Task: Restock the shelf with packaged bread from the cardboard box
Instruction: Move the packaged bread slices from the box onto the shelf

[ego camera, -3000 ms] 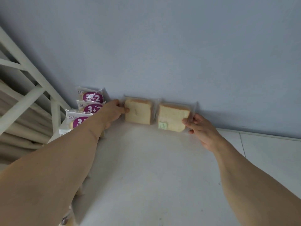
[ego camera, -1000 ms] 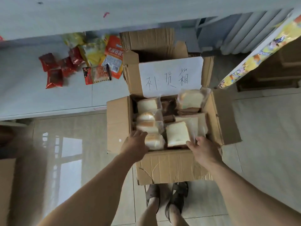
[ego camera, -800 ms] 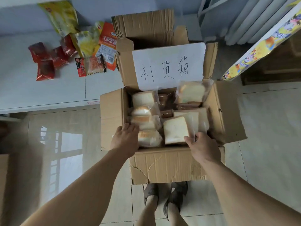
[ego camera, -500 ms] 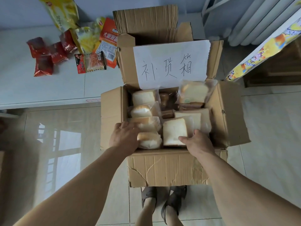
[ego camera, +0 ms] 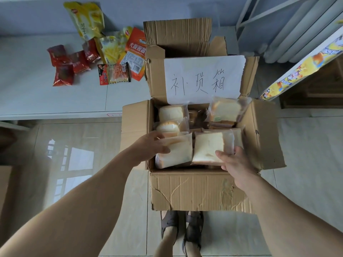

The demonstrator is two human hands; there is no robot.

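Cardboard box labelled 补货箱, each hand's grip pinching a bread pack: left hand, right hand.

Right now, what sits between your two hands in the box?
In the head view, two bread packets lie side by side between them: the left hand grips the left packet and the right hand grips the right packet. Nothing else intervenes.

lower bread packs hidden, forearms cropped
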